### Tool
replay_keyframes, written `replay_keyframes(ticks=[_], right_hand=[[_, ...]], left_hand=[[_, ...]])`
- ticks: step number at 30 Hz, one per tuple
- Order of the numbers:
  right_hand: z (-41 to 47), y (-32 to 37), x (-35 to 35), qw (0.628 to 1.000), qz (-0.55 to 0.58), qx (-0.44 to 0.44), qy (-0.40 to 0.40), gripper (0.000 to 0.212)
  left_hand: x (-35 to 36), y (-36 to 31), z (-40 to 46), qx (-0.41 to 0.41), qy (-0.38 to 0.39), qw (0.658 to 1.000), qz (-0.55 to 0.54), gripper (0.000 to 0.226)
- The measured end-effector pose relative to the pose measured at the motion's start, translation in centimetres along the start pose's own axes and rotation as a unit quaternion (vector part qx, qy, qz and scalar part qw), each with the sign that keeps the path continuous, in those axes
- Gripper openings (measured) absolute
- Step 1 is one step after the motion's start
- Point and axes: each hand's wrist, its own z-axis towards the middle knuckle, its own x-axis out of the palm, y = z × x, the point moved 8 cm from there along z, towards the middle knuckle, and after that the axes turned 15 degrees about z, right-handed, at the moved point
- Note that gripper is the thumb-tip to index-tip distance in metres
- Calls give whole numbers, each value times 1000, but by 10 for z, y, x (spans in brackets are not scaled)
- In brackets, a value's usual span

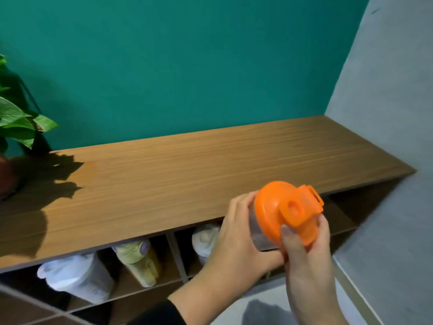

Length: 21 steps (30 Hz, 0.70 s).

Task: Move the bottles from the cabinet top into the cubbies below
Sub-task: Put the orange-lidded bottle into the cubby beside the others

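A clear bottle with an orange lid (pixel 276 207) is held in front of the cabinet's front edge, lid tilted toward me. My left hand (pixel 236 233) wraps its clear body from the left. My right hand (pixel 304 254) grips the lid's right side, thumb on the orange rim. The wooden cabinet top (pixel 175 174) bears no bottles. In the cubbies below stand a white bottle (pixel 77 277), a pale yellow bottle with a purple button (pixel 138 259), and a white-capped bottle (pixel 206 238) partly hidden behind my left hand.
A potted plant (pixel 16 118) with green leaves stands at the cabinet's left end, casting a shadow on the top. A teal wall runs behind; a grey wall (pixel 386 102) closes the right side. The rightmost cubby (pixel 339 214) looks dark inside.
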Motion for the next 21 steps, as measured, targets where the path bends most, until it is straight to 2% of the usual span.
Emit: replay_keyframes(ticks=[2, 4, 7, 10, 13, 17, 21], right_hand=[[-6, -13, -33, 998, -35, 37, -39, 81], [-7, -34, -54, 994, -51, 89, -42, 75], [-2, -65, -68, 985, -65, 159, -28, 90], [8, -93, -75, 975, -68, 210, -31, 107], [22, -119, -79, 965, -90, 243, -31, 87], [36, -158, -82, 947, -104, 302, -24, 74], [47, -179, -80, 945, -114, 304, -37, 60]], left_hand=[[31, 9, -11, -29, 58, 996, -53, 86], [57, 25, -20, -85, 118, 983, -114, 80], [89, 61, -31, -185, 169, 953, -172, 74], [107, 94, -34, -259, 150, 934, -193, 68], [119, 108, -28, -276, 143, 929, -203, 56], [127, 125, -15, -313, 119, 922, -192, 37], [131, 143, 0, -308, 105, 939, -115, 51]])
